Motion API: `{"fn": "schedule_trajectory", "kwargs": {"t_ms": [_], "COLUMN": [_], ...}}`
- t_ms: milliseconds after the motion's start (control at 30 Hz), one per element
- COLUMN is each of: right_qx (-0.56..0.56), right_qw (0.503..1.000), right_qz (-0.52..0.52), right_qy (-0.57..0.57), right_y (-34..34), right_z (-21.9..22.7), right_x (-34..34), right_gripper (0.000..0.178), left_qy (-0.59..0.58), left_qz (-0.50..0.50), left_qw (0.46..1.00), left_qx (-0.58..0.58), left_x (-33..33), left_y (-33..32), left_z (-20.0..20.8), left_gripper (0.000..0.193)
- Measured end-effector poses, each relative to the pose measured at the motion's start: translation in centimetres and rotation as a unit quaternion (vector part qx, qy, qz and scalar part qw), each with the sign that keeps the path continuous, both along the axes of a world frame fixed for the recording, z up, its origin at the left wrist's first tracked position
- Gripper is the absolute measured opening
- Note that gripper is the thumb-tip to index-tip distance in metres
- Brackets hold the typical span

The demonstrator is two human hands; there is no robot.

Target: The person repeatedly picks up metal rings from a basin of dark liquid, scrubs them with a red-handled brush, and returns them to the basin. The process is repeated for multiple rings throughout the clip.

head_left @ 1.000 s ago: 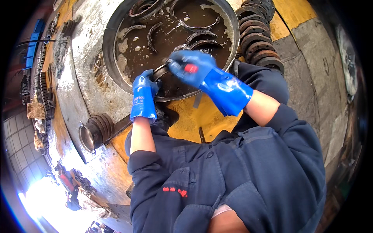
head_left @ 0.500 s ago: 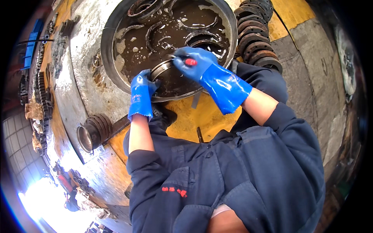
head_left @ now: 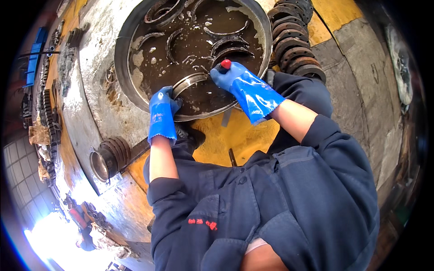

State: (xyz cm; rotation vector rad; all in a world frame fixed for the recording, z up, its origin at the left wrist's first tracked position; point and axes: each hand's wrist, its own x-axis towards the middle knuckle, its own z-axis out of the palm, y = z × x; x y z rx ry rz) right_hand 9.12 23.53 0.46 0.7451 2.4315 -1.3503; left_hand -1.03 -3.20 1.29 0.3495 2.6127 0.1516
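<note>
Down at the near rim of the round metal basin (head_left: pixel 122 67), filled with murky brown liquid, I see both of my gloved hands working on one metal ring (head_left: pixel 190 81). My left hand (head_left: pixel 162 112), in a blue rubber glove, is curled around the ring's near-left edge, fingers wrapped over it and pinching it against the basin's lip. My right hand (head_left: pixel 235 79), also blue-gloved, is closed in a fist around a red-tipped tool (head_left: pixel 225 64); only the red end shows above the glove, so I cannot tell what the tool's working end looks like. That fist sits at the ring's right end, touching or just beside it.

The ring stands tilted on edge, half out of the liquid, its bright rim running from my left hand up and to the right toward my right hand; its open face looks roughly toward the far side of the basin.

Curved dark metal pieces (head_left: pixel 226 45) lie soaking further out in the liquid. A stack of rusty rings (head_left: pixel 294 36) stands just right of the basin, and another stack (head_left: pixel 110 156) lies on its side near my left elbow.
</note>
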Motion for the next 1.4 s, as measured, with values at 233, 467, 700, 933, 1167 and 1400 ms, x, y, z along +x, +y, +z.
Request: {"fn": "schedule_trajectory", "kwargs": {"t_ms": [233, 467, 700, 933, 1167, 1400], "right_qx": [-0.037, 0.037, 0.023, 0.058, 0.022, -0.171], "right_qw": [0.996, 0.993, 0.888, 0.923, 0.999, 0.949], "right_qz": [0.010, 0.012, 0.045, 0.131, 0.030, 0.091], "right_qy": [0.075, 0.107, 0.457, 0.358, 0.005, 0.248], "right_y": [-1.8, -0.4, -1.3, -4.3, 0.1, 0.2], "right_z": [2.0, 3.9, 5.8, 4.3, 2.4, 4.5], "right_x": [1.2, 1.0, 1.3, 1.1, -0.5, -1.6], "right_gripper": [0.041, 0.040, 0.022, 0.025, 0.043, 0.020], "left_qy": [0.142, 0.080, 0.036, 0.019, -0.060, -0.102], "left_qz": [-0.138, -0.088, 0.040, -0.019, 0.122, 0.194], "left_qw": [0.980, 0.993, 0.986, 0.988, 0.959, 0.881], "left_qx": [0.026, -0.018, 0.160, 0.149, 0.251, 0.419], "left_x": [0.9, 0.4, -0.2, -0.6, 0.1, -0.2], "left_y": [3.5, 7.2, -0.2, 0.3, 0.2, -0.1], "left_z": [1.5, 3.1, -2.0, -2.1, -0.1, 1.5], "left_gripper": [0.058, 0.050, 0.060, 0.062, 0.066, 0.045]}}
